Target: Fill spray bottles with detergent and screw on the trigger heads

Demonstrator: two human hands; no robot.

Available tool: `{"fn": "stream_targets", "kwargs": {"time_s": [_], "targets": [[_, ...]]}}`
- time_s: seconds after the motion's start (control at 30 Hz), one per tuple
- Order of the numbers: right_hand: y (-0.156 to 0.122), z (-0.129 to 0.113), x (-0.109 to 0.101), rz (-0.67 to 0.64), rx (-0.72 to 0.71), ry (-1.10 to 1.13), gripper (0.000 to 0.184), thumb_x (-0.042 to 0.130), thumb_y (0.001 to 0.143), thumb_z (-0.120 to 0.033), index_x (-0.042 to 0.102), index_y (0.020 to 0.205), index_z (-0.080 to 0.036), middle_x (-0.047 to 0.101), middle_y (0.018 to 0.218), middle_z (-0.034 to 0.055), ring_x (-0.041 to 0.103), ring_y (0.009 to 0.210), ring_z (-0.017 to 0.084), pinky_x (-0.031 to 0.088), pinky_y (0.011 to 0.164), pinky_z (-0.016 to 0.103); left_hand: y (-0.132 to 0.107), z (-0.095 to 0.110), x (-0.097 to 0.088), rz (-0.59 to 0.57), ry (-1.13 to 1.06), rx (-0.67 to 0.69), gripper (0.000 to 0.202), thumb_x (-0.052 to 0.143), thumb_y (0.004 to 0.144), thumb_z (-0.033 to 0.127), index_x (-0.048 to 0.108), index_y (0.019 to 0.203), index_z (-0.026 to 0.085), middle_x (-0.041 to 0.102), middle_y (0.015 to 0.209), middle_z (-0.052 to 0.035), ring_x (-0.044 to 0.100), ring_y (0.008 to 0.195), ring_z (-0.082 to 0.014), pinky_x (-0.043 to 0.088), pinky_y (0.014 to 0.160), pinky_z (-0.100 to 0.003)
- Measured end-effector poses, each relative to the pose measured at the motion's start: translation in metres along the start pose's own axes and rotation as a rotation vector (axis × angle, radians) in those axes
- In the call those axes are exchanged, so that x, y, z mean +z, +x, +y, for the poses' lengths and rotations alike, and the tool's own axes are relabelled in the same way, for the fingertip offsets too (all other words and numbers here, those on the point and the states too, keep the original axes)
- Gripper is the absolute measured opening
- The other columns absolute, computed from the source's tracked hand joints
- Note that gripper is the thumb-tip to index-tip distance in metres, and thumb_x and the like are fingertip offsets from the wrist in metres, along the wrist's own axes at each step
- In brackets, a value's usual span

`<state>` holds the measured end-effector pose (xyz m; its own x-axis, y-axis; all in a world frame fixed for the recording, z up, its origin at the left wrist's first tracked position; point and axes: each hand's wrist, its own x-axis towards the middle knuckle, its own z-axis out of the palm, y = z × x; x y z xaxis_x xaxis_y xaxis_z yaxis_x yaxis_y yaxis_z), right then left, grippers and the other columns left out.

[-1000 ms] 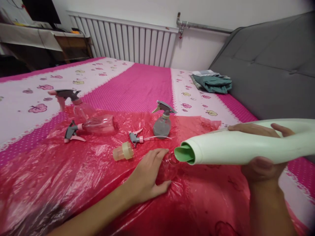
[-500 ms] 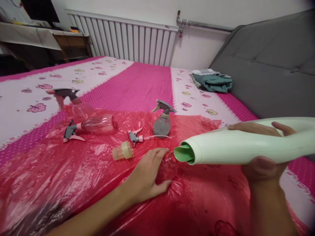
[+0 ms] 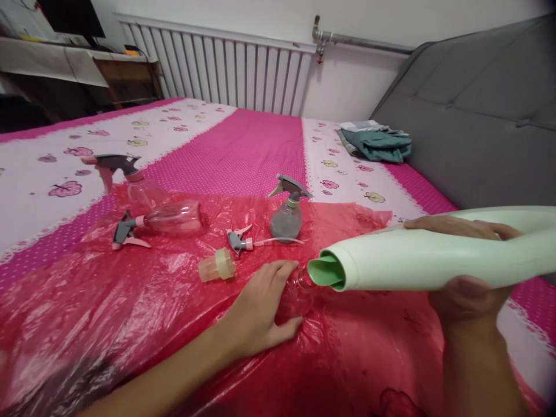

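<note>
One head-worn camera supplies the view, looking forward and down from above and behind the left hand (image 3: 263,310) and right hand (image 3: 468,296). Both lie near the lens. Beyond them, the view crosses the bed (image 3: 269,142) to the distant radiator (image 3: 229,72), with the headboard (image 3: 482,98) beyond the right hand.

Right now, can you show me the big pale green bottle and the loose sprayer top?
Pale green bottle (image 3: 408,263), head view: middle of its side.
Loose sprayer top (image 3: 237,242), head view: its gray body.

Pale container (image 3: 403,263) blocking right, front sheet (image 3: 334,370) open
</note>
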<state>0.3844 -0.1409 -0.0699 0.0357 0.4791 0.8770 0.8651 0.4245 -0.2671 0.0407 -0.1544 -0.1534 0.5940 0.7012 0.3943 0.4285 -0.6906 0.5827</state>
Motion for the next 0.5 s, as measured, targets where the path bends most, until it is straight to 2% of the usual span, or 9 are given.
{"fn": "stream_targets", "kwargs": {"time_s": [0.13, 0.4, 0.5], "targets": [[-0.0002, -0.001, 0.001, 0.022, -0.029, 0.021, 0.09, 0.034, 0.088, -0.1, 0.083, 0.086, -0.025, 0.082, 0.082, 0.0055, 0.08, 0.092, 0.036, 0.039, 0.124, 0.061, 0.0, -0.0005, 0.0009, -0.004, -0.008, -0.006, 0.09, 0.08, 0.096, 0.034, 0.028, 0.17, 0.03, 0.06, 0.16, -0.0183, 0.066, 0.145, -0.0411, 0.062, 0.122, -0.067], [-0.0009, 0.0008, 0.0001, 0.01, -0.038, 0.012, 0.099, 0.027, 0.087, -0.106, 0.083, 0.087, -0.024, 0.083, 0.083, 0.0069, 0.08, 0.091, 0.037, 0.04, 0.121, 0.059, 0.0, 0.0003, -0.0002, -0.017, -0.015, -0.017, 0.093, 0.08, 0.096, 0.032, 0.026, 0.171, 0.032, 0.059, 0.162, -0.0183, 0.065, 0.148, -0.0422, 0.06, 0.123, -0.069], [-0.0006, 0.0009, 0.0008, 0.016, -0.048, 0.019, 0.096, 0.029, 0.088, -0.104, 0.081, 0.085, -0.024, 0.083, 0.082, 0.0062, 0.08, 0.09, 0.036, 0.04, 0.121, 0.059, 0.0, 0.0005, 0.0001, -0.013, -0.011, -0.011, 0.091, 0.08, 0.096, 0.033, 0.027, 0.171, 0.031, 0.059, 0.161, -0.0185, 0.065, 0.147, -0.042, 0.061, 0.123, -0.069]]}}
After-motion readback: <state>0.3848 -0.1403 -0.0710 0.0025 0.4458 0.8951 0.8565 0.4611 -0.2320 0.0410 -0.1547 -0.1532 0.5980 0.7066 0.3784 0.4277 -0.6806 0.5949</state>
